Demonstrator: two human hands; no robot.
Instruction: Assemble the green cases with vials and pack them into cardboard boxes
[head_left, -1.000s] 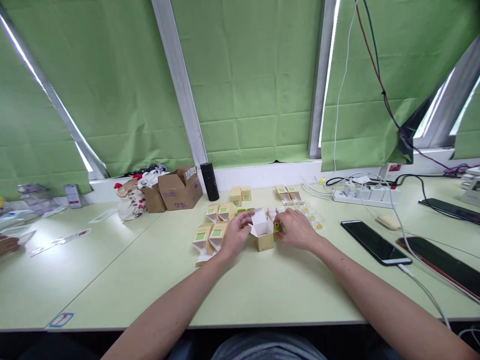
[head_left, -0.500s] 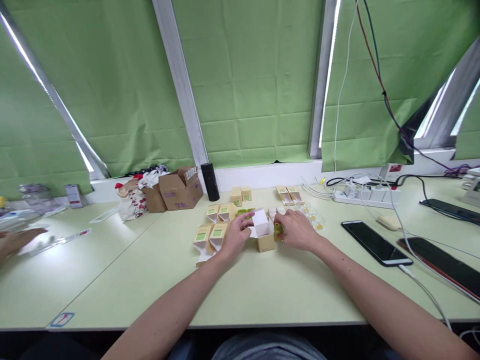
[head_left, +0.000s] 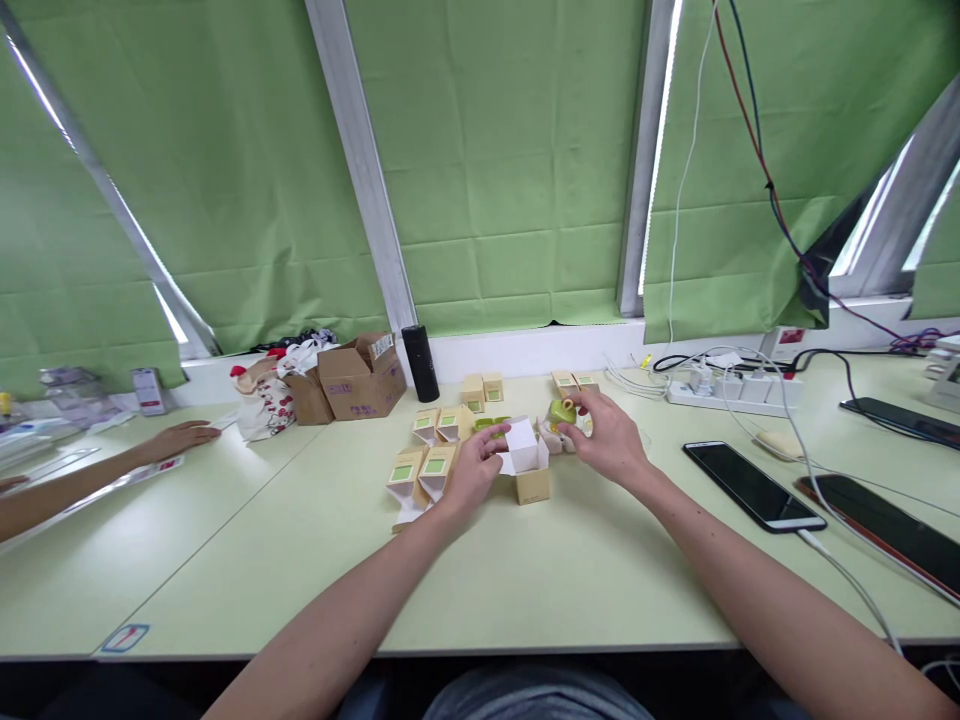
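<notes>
My left hand (head_left: 478, 463) is closed on the left side of a small open carton (head_left: 533, 487), whose white inner flaps stand up. The carton rests on the table. Just right of it and a little higher, my right hand (head_left: 606, 432) pinches a small yellow-green round object (head_left: 562, 411) with a ring-like top; its exact kind is unclear. Several small kraft boxes with green labels (head_left: 436, 466) stand open-flapped to the left of my left hand. Another green piece (head_left: 491, 424) lies behind that hand. Pale small pieces (head_left: 551, 437) lie behind the carton, partly hidden.
At the back stand a black cylinder (head_left: 420, 364) and a cardboard box (head_left: 362, 378). More small boxes (head_left: 482, 390) sit near the wall. Phones (head_left: 752, 486), cables and a power strip (head_left: 733, 392) occupy the right side. Another person's arm (head_left: 97, 472) reaches in at far left.
My right hand has lifted the yellow-green object from beside the carton, up and slightly right. My left hand and the carton stay put. The other person's arm has reached further in.
</notes>
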